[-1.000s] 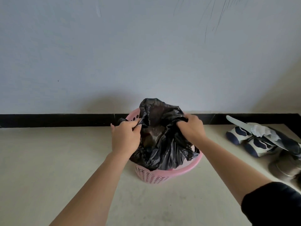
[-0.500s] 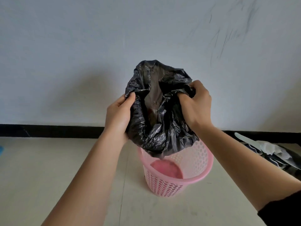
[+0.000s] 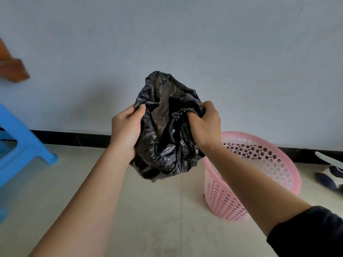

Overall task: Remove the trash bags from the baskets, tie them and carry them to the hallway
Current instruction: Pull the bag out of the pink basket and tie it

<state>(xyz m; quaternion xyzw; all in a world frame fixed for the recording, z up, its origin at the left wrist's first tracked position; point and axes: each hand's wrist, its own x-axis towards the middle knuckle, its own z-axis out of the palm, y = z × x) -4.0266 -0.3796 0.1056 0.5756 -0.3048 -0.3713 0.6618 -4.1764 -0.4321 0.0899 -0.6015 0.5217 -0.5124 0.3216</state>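
Black trash bag (image 3: 167, 138) held in the air, clear of the pink perforated basket (image 3: 259, 175) on the floor at right. Left hand (image 3: 126, 130) and right hand (image 3: 204, 125) clenched on opposite sides of its gathered, still-gaping mouth.

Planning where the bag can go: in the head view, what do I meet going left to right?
Blue stool → left hand → black trash bag → right hand → pink basket → shoes at the right edge.
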